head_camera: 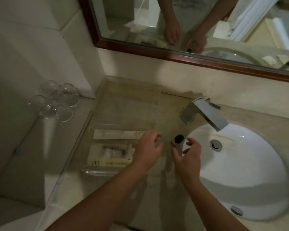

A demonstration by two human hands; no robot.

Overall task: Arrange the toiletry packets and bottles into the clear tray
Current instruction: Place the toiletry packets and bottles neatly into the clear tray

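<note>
A clear tray (128, 97) lies on the counter left of the sink. Its near end holds a long white packet (117, 134), a wider packet with small items inside (110, 151) and a flat cream packet (112, 163). A small bottle with a black cap (178, 140) stands upright on the counter between tray and basin. My left hand (148, 150) hovers over the tray's near right corner, fingers loosely curled, holding nothing that I can see. My right hand (188, 158) is just right of and below the bottle, fingers spread around it without touching.
A white basin (257, 180) and chrome faucet (205, 114) fill the right side. Several upturned glasses (57, 100) stand on a ledge at the left. A wood-framed mirror (173, 54) hangs above the counter. A clear tube-like item (97, 172) lies at the tray's near edge.
</note>
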